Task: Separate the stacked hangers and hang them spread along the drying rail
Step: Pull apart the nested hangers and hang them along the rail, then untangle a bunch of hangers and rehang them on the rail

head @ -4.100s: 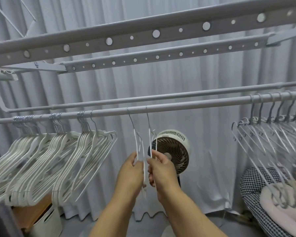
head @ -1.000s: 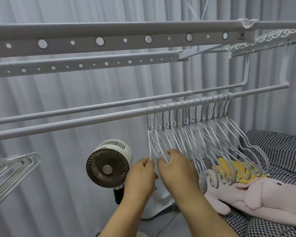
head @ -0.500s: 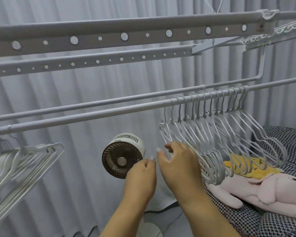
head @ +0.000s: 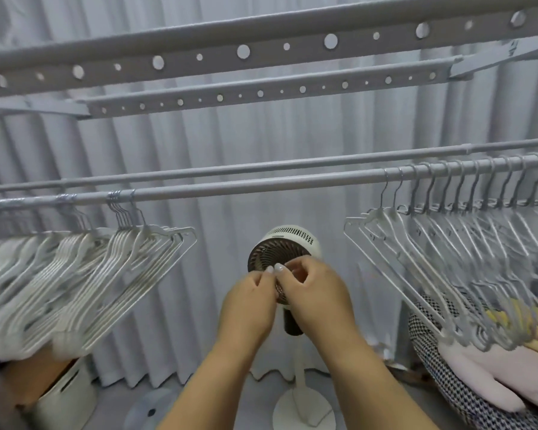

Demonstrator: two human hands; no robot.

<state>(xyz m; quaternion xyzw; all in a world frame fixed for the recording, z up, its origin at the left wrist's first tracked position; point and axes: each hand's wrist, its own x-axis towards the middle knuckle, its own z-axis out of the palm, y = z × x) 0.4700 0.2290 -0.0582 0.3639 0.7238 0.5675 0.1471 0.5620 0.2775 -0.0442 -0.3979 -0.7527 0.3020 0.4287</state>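
I am holding my left hand (head: 249,301) and right hand (head: 316,294) together, fingers curled, gripping nothing I can see; the stacked hangers (head: 84,283) are bunching at the left of the drying rail (head: 261,185), the spread hangers (head: 466,243) hanging right; light, stiff, likely to tangle, best lifted at the neck; a second ago my hands were touching the spread row.

White stacked hangers (head: 84,274) bunched tight at left of the grey drying rail (head: 261,183), tilted, separated white hangers (head: 454,252) evenly spaced along rail's right section, middle span bare
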